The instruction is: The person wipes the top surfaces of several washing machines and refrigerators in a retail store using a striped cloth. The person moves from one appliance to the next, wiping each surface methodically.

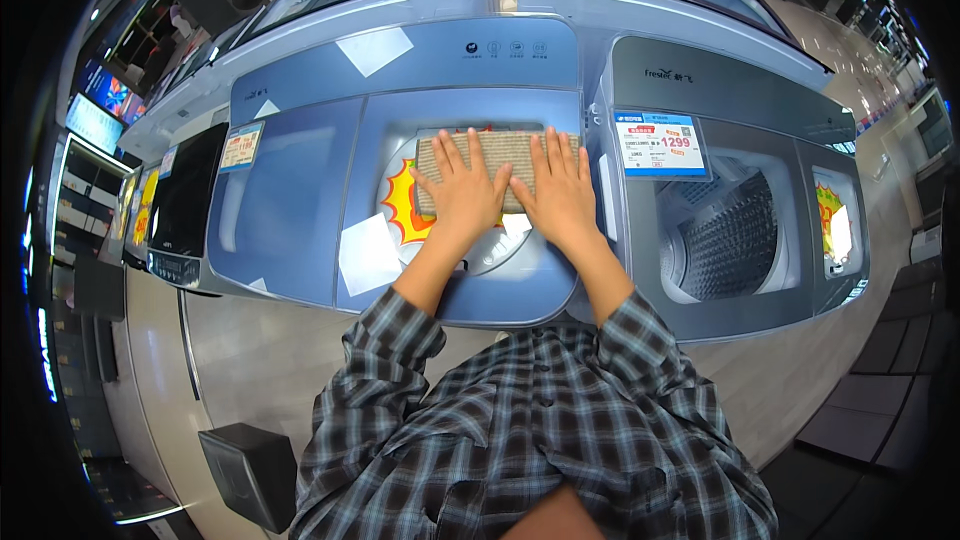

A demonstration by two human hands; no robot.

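Head view: left hand (462, 185) and right hand (560, 190), fingers spread wide, rest flat on folded brown striped cloth (512, 152) atop blue twin-tub washing machine (285, 205); grey twin-tub washer (740, 230) just right of it.

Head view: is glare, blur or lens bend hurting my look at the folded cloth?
Head view: hard white patches, likely light reflections, glare off the blue washing machine; head view: the ribbed tan cloth, left hand and right hand look reasonably sharp; head view: edges bow toward the rim, corners black.
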